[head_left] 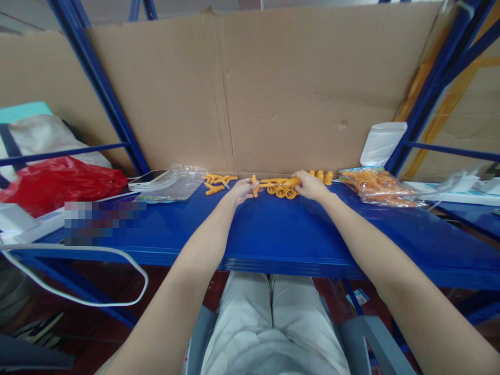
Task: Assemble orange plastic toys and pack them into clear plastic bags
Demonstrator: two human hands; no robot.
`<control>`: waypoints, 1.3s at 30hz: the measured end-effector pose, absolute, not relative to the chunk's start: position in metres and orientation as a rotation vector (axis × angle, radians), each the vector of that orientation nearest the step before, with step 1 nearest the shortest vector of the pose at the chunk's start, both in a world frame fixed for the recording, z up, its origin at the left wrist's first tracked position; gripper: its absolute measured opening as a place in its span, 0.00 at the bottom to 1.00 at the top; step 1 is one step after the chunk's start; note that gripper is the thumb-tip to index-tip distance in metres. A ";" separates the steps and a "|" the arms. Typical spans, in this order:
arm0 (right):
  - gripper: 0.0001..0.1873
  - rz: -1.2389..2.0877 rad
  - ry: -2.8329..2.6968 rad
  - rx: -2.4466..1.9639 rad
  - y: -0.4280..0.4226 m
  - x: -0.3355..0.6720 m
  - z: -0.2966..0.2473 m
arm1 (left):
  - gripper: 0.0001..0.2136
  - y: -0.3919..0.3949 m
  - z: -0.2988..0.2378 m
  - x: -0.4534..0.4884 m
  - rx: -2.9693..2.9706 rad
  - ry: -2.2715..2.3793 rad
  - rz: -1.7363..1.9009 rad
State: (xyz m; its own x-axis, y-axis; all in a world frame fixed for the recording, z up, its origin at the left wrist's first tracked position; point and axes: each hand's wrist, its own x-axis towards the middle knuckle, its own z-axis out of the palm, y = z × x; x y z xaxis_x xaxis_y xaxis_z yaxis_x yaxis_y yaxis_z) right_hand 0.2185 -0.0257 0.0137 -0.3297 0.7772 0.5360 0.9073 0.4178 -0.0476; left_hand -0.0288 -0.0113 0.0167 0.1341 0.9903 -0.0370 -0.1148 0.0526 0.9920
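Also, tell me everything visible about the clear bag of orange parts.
The clear bag looks like thin, shiny, wrinkled plastic, with some bluish print along its upper edge. Jumbled orange parts bulge inside; their exact shapes are too blurred to tell. It lies on the blue shelf, right of the right hand, which does not touch it. Whether it is sealed is unclear.

Single head-worn view, taken from above the seated person's lap [273, 317], facing forward and down. The left hand [242, 191] and right hand [311, 185] lie near mid-frame; the table [289, 229] spans the frame below them, close by, and the cardboard panel [312, 94] backs the scene.
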 end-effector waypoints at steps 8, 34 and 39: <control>0.22 -0.363 -2.176 -1.387 -0.022 0.220 0.012 | 0.07 -0.005 0.013 -0.030 1.156 1.059 1.119; 0.25 -0.168 -2.272 -1.261 -0.018 0.211 0.014 | 0.06 -0.008 0.014 -0.037 1.444 1.167 0.966; 0.21 0.033 -2.191 -1.243 -0.017 0.212 0.017 | 0.04 -0.005 0.012 -0.043 1.461 1.095 0.908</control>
State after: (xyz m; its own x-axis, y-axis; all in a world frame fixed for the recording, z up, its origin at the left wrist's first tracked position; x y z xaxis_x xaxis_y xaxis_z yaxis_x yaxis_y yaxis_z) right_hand 0.2119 -0.0171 0.0171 -0.3712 0.7856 0.4950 0.7702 0.5583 -0.3084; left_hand -0.0427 -0.0055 0.0120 0.2939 0.9557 -0.0165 0.1612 -0.0326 0.9864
